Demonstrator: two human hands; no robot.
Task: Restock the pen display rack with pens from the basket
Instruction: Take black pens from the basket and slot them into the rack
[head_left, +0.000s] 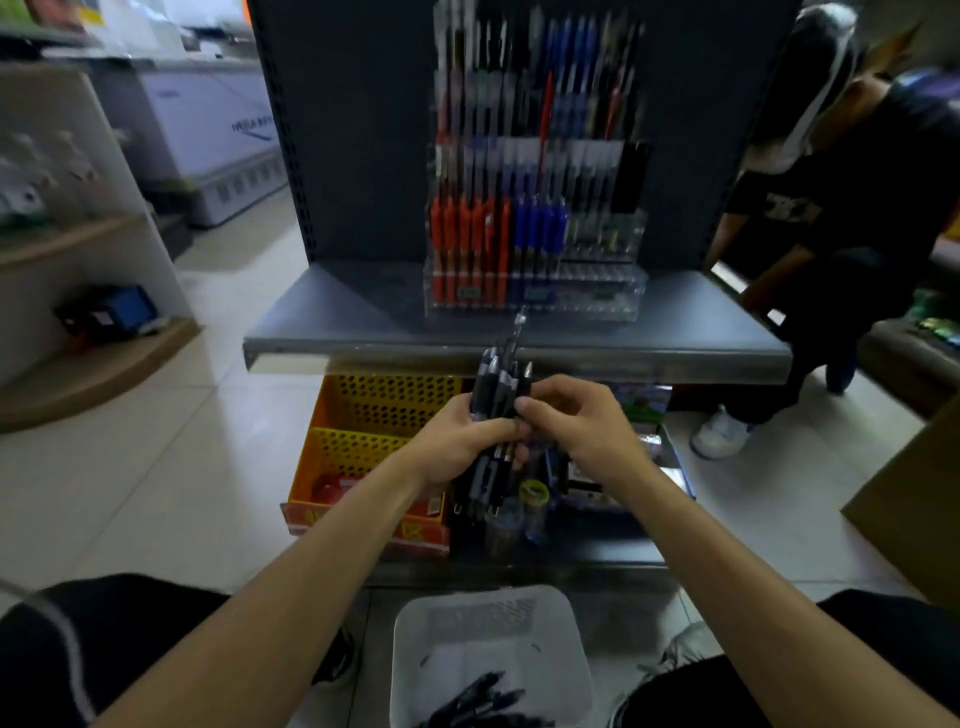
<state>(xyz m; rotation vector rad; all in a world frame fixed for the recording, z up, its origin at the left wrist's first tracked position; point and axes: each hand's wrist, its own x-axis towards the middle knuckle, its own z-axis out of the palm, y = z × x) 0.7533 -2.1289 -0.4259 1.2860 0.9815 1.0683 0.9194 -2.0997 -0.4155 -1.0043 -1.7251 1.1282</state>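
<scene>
My left hand (457, 441) grips a bundle of black pens (496, 395), tips pointing up toward the rack. My right hand (576, 421) pinches one pen of that bundle with thumb and fingertips. The clear pen display rack (535, 171) stands on the grey metal shelf (363, 322), holding orange, blue and black pens in tiers; its lower right slots look see-through. A white plastic basket (441, 644) sits on the floor between my knees, with several black pens (483, 706) at its bottom.
Yellow perforated bins (374, 415) sit under the shelf at left, with stationery beside them on the lower shelf. Another person (841, 218) crouches at the right of the shelf. A cardboard box (919, 509) stands at the far right, and a wooden shelving unit (78, 312) on the left.
</scene>
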